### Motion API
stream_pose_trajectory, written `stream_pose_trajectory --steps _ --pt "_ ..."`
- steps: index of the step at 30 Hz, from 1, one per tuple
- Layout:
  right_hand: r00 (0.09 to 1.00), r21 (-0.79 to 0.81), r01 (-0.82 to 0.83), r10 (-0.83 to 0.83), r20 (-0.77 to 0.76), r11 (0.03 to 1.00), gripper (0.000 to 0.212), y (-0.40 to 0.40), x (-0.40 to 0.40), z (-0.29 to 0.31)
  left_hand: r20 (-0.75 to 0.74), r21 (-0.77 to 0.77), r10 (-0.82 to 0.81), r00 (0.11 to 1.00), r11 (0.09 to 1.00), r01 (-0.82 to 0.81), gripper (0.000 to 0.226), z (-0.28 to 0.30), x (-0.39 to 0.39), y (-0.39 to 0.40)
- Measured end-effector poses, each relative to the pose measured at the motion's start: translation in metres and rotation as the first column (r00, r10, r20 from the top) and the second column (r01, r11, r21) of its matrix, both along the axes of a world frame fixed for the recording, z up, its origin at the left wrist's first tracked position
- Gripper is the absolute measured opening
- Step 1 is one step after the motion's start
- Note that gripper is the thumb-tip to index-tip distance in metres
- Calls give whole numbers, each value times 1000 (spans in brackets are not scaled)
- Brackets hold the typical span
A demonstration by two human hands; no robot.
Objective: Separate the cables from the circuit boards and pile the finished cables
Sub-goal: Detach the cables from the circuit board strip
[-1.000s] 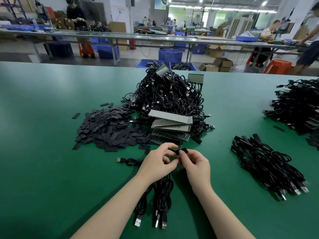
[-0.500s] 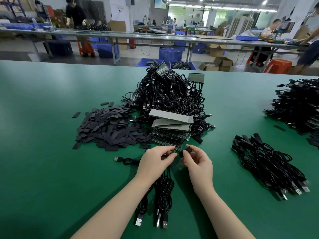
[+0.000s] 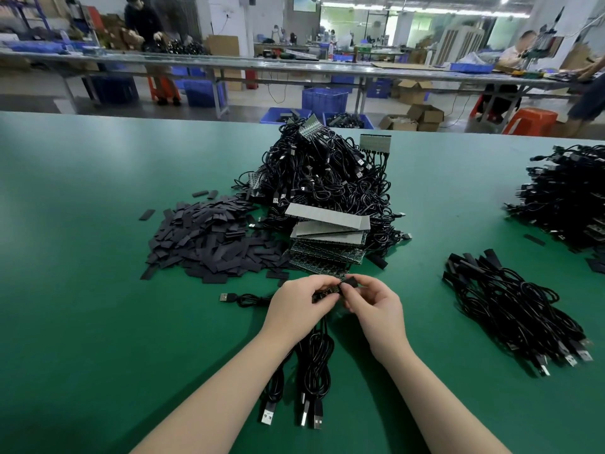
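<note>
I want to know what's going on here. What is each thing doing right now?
Left hand: holds a small circuit board.
Right hand: pinches a black piece at the board's end.
Board: held between both hands, cables still hanging from it.
Hanging cables: trail toward the person, plugs resting on the table.
Finished pile: lying loose at right.
Big heap: tangled, boards still attached.
Black strips: scattered heap.

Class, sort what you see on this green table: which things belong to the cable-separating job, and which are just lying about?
Part of the job:
left hand and right hand, both gripping a small circuit board
hanging cables
tangled heap of cables
stacked boards
finished cable pile

Lying about:
heap of black strips
blue crates
orange stool
</note>
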State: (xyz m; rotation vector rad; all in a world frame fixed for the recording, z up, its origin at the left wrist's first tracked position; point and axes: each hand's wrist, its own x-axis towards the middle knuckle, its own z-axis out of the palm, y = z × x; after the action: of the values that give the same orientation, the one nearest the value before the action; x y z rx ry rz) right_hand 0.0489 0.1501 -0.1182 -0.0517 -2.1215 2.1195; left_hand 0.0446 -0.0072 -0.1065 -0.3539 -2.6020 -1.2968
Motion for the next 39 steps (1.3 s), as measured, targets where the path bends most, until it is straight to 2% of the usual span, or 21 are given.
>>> stream_pose_trajectory --steps 6,9,20,22,25,34,39 --pt "986 133 -169 166 32 977 18 10 -3 9 19 -21 -17 1000 1000 17 27 -2 -3 0" --pt "973 90 -228 226 39 969 17 15 -5 14 32 6 -35 999 999 35 25 -3 -3 0" --pt "997 34 -74 74 8 997 12 14 3 10 58 39 -49 997 998 46 24 -2 -2 0" --pt "999 16 -53 53 11 998 12 14 4 11 68 15 -22 997 1000 21 31 0 0 0" --pt "1000 -28 -18 18 26 999 15 15 3 12 56 -20 -5 998 1000 6 26 1 0 1" --pt "999 -49 -36 37 21 998 19 15 4 10 51 42 4 999 999 -6 21 -1 0 0" --pt "998 -40 -53 54 15 998 20 16 4 11 66 16 -13 998 1000 12 20 0 -1 0"
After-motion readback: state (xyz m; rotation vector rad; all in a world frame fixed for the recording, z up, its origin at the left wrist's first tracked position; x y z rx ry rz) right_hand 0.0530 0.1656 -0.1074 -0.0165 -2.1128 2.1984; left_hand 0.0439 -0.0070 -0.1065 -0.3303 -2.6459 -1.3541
